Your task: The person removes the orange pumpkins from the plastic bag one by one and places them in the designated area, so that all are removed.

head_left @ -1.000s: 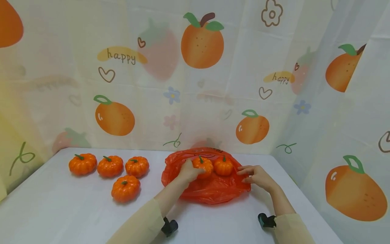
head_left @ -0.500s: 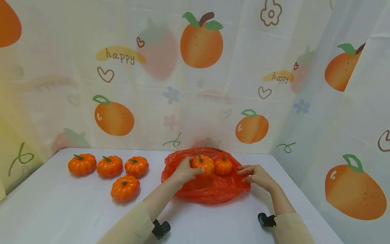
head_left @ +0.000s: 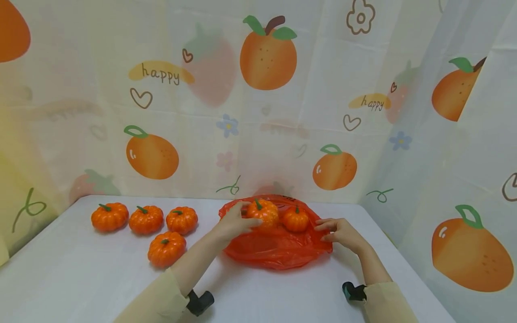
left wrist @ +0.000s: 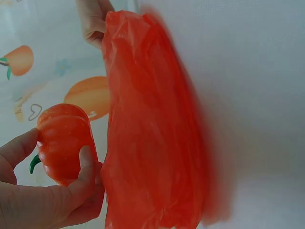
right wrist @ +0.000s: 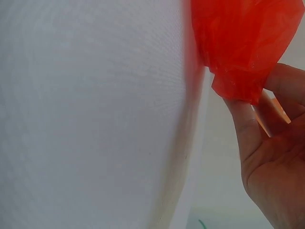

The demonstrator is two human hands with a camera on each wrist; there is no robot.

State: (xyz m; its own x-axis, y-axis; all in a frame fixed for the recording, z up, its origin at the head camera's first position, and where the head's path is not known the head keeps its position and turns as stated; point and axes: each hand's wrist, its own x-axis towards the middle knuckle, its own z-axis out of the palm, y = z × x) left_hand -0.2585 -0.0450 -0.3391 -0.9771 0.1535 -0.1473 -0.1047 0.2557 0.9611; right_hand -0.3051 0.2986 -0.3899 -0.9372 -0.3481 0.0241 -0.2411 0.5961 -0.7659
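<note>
My left hand [head_left: 241,219] grips a small orange pumpkin [head_left: 264,211] by its side and holds it just above the red plastic bag [head_left: 274,249] that lies on the white table [head_left: 81,278]. In the left wrist view, thumb and fingers curl round that pumpkin [left wrist: 64,143] beside the bag [left wrist: 152,133]. A second pumpkin [head_left: 295,218] sits in the bag's mouth. My right hand [head_left: 325,231] pinches the bag's right edge; the right wrist view shows the fingers [right wrist: 248,129] pinching the red plastic [right wrist: 238,43].
Several more orange pumpkins lie on the table's left: a row of three [head_left: 145,219] and one [head_left: 166,249] in front. Fruit-printed curtains [head_left: 266,112] close off the back and right side. The table's right edge [head_left: 408,269] runs near my right arm.
My left hand has lifted the pumpkin up and a little to the left, clear of the bag's plastic, and the left arm has drawn back leftward. The right hand has stayed put.
</note>
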